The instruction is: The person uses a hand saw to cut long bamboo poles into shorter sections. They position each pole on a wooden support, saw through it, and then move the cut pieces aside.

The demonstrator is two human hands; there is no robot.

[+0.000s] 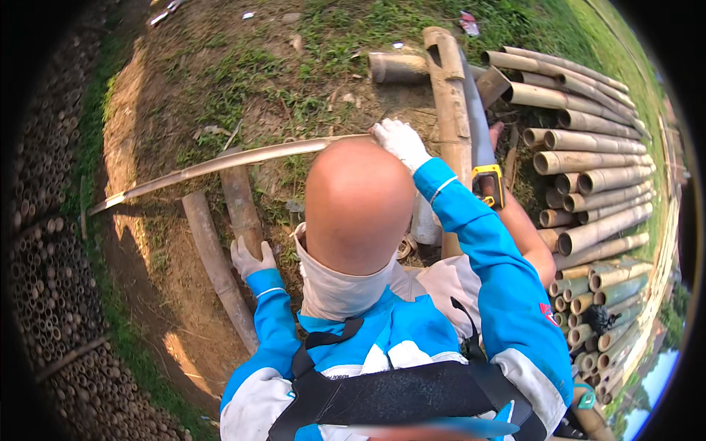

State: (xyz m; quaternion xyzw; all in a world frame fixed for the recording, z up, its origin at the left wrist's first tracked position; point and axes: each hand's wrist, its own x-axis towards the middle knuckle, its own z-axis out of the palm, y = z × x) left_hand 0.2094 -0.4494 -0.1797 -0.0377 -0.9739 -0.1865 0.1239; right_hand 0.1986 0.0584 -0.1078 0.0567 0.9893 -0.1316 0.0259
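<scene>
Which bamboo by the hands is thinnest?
The long, pale, slim bamboo strip meeting the white-gloved right hand; the brown bamboo poles near the left hand are thicker.

Right grip (401,145) holding long bamboo strip (220,165), left grip (252,259) spread at bamboo piece (240,195), poles (599,160) stacked right

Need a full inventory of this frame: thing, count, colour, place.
Split bamboo strip: 1, pale tan, left to centre
Bamboo pieces: 2, grey-brown, around left hand
Notched bamboo pole: 1, tan, right of centre
Crosswise bamboo: 1, brown, top centre
Pipe-like length: 1, grey, beside pole
Tool: 1, yellow-black, by right forearm
Bamboo stack: many, tan/green, right
Bamboo pile: many, brown-grey, far left
Wrapper: 1, red-white, top
Left hand: 1, white glove, left of knee
Right hand: 1, white glove, strip's right end
</scene>
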